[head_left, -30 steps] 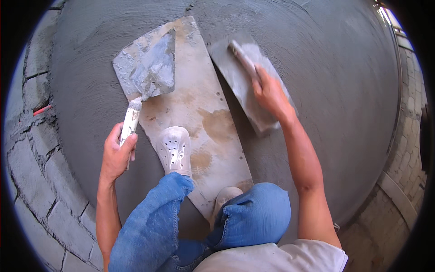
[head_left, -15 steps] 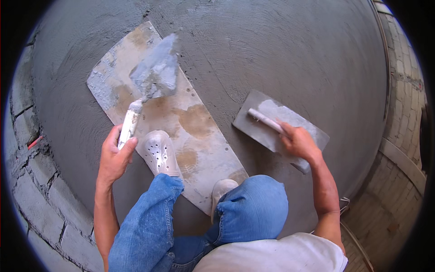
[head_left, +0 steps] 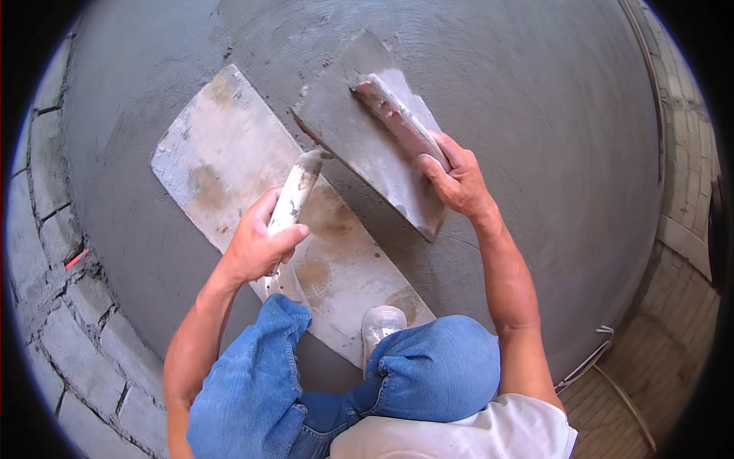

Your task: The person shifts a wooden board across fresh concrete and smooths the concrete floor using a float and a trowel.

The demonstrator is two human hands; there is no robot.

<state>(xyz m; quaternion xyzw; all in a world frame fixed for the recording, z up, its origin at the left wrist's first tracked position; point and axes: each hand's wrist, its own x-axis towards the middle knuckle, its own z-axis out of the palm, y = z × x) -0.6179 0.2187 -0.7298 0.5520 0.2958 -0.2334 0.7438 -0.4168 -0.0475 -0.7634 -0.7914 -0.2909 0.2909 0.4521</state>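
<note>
My left hand (head_left: 258, 241) is wrapped round the pale, cement-smeared handle of a pointed trowel (head_left: 293, 193). Its blade is hidden behind the rectangular plastering float (head_left: 336, 126), whose grip my right hand (head_left: 461, 180) clasps. The float is tilted above the wet grey cement floor (head_left: 550, 168), handle side toward me, and its lower left edge is next to the trowel's neck; whether they touch I cannot tell. Beneath my left hand lies a long, stained flat board (head_left: 237, 145) on the cement. My shoes (head_left: 382, 323) are on this board, one mostly covered by my left hand.
A grey block wall (head_left: 73, 352) runs along the left, with a short red pipe end (head_left: 77, 259) sticking out. At the right rise more block walls (head_left: 680, 245). Thin pale strips (head_left: 623, 398) lie at the lower right. Smoothed cement surrounds the board.
My right hand has lifted the float off the cement and brought it left and forward, tilting it. My left hand has moved right with the trowel, its blade now out of sight.
</note>
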